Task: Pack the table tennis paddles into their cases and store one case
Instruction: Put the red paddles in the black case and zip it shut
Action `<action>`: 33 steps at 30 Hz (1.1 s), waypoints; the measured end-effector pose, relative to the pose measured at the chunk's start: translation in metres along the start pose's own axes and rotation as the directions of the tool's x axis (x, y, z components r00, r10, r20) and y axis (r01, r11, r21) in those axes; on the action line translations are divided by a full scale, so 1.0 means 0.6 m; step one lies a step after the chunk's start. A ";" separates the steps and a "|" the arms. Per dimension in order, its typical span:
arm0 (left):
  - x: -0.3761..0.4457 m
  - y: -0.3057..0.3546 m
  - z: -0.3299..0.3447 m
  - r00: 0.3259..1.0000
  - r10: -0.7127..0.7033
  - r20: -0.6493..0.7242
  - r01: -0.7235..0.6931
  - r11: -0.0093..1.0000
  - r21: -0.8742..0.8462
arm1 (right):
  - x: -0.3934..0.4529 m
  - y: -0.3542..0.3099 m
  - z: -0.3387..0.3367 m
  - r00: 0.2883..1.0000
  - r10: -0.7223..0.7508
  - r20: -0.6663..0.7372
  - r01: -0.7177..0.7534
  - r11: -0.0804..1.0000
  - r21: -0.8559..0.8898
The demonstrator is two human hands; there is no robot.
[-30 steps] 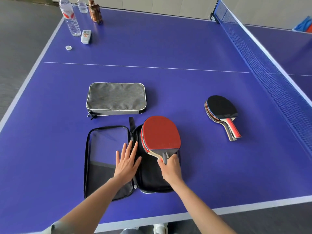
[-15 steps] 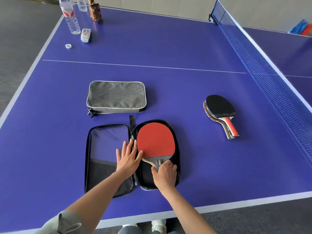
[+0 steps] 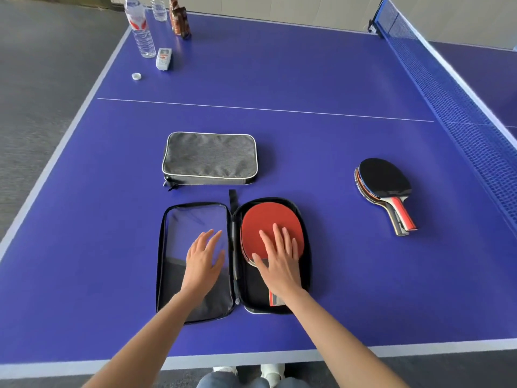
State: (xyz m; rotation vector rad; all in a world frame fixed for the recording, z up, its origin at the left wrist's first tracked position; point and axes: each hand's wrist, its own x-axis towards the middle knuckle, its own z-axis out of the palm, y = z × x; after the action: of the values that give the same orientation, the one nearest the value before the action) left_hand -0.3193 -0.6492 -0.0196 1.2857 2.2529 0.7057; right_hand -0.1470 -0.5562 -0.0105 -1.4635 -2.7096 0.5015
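On the blue surface (image 3: 321,163), close to the near edge, a black case (image 3: 195,309) lies unzipped and spread flat, its two halves side by side. A red-faced paddle (image 3: 268,222) lies in the right half, blade toward the far end, with the edges of another paddle showing beneath it; the handle end points toward the person. The right hand (image 3: 279,264) rests flat on the lower part of the red blade and the neck of the handle, fingers (image 3: 278,233) straight and spread, gripping nothing. The left hand (image 3: 202,264) rests flat on the left half of the case, over its mesh pocket, fingers straight and slightly apart, also holding nothing.

Just beyond the open case lies a grey case (image 3: 209,159), zipped shut. Well to the right, near the net (image 3: 461,107), a stack of paddles (image 3: 384,189) lies with a black face up and the handles toward the person. At the far left corner stand bottles: a clear water bottle (image 3: 140,29), a second clear one (image 3: 158,8), a brown one (image 3: 179,21). A small white device (image 3: 163,58) and a bottle cap (image 3: 136,76) lie near them.
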 end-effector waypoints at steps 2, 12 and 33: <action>-0.014 -0.029 -0.023 0.986 -0.133 -0.098 0.137 0.990 0.030 | -0.002 0.001 0.014 1.000 0.000 -0.018 -0.001 0.999 -0.036; -0.041 -0.070 -0.079 0.840 -0.540 -0.058 0.467 0.772 -0.432 | 0.002 0.000 0.031 0.996 0.018 -0.090 -0.021 0.999 -0.031; 0.003 0.195 0.035 0.961 0.154 0.229 -0.042 0.902 -0.430 | 0.008 0.066 -0.154 0.944 0.233 0.235 -0.303 0.328 0.895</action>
State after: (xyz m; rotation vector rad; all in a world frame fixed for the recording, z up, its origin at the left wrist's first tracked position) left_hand -0.2317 -0.5923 0.0373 1.1992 1.7143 0.9421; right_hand -0.1018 -0.5073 0.0648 -1.4239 -1.4995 1.7473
